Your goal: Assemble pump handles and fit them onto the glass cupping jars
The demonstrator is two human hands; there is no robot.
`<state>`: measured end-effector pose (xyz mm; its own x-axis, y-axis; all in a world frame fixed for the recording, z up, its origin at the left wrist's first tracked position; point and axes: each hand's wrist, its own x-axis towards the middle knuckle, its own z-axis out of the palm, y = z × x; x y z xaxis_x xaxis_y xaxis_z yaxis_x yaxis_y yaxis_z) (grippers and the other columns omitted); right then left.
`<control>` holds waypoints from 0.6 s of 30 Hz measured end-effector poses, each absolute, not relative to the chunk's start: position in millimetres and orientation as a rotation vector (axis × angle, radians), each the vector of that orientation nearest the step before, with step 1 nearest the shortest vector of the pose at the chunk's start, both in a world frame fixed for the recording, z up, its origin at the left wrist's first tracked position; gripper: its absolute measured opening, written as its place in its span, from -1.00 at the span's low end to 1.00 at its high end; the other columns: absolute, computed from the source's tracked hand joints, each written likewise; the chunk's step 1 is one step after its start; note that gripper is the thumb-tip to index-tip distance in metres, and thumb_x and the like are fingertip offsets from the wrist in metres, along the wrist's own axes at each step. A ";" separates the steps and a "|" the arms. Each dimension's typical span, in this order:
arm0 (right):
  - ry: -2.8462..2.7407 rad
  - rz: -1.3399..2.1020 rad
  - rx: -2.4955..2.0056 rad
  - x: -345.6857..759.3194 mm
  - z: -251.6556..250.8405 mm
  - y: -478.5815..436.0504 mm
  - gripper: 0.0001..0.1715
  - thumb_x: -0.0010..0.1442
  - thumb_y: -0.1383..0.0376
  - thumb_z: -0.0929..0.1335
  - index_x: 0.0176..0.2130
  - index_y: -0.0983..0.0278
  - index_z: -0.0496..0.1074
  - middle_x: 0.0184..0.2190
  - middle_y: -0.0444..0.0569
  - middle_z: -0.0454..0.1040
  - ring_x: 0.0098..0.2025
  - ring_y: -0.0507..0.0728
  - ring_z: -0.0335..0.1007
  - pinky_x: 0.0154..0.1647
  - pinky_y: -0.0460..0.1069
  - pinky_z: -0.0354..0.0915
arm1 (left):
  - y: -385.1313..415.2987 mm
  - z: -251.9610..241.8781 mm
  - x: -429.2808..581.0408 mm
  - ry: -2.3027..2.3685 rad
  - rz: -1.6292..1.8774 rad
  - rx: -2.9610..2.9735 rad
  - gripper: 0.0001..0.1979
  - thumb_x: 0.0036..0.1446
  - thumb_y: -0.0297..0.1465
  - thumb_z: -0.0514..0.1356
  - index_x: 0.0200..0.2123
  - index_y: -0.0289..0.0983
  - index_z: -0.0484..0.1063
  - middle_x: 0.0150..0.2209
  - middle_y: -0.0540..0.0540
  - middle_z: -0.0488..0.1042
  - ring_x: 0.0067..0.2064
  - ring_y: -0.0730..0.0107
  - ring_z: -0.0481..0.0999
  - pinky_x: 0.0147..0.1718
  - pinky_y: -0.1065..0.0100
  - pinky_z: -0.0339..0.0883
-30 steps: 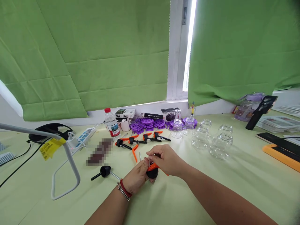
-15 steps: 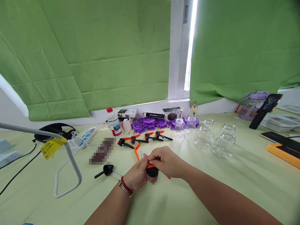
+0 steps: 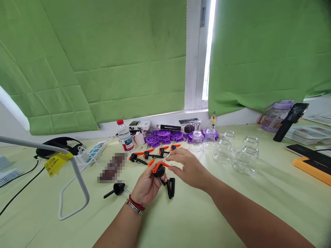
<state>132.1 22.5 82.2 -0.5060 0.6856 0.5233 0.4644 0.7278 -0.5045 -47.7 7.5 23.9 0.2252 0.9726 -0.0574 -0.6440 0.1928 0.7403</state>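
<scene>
Clamp [image 3: 158,169] is up off the table [image 3: 181,224], right btwn my two hands, just in front of me. L hand [image 3: 146,184] is curled round it from below and holds it, thumb up by the orange top. R hand [image 3: 190,167] is mostly open, fingers long and loose. Its tips are at the thin bit that sticks out to the right of the orange top, but I can't tell if they pinch it. L hand has way more of it.

Its long way runs from top to bottom, a bit tilted. Black handle [image 3: 170,187] points down, v. near the table; can't tell if touching.

It's hard smooth plastic, orange + black.

Further back: more clamps [image 3: 152,155] in a row, flat purple discs [image 3: 163,135], round see-thru glass jars [image 3: 222,151], and a water bottle [image 3: 124,137] w/ red cap.
</scene>
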 end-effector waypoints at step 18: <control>-2.423 0.580 -1.827 121.3 15.2 52.5 -0.82 -0.01 0.27 0.35 -0.37 0.31 0.48 -0.41 0.09 0.50 -0.39 0.19 0.43 -0.55 -0.05 0.08 | 19.0 22.0 -61.8 0.738 1.494 0.343 -0.83 0.24 -0.41 0.06 -0.29 -0.35 0.41 -0.36 -0.15 0.48 -0.38 0.38 0.50 -0.44 0.36 0.43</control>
<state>121.3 52.5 15.2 -0.2996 0.9368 -0.1806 0.9171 0.2306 -0.3253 -61.8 19.0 22.0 -0.0844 0.9696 -0.2298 -0.7719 0.0823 0.6304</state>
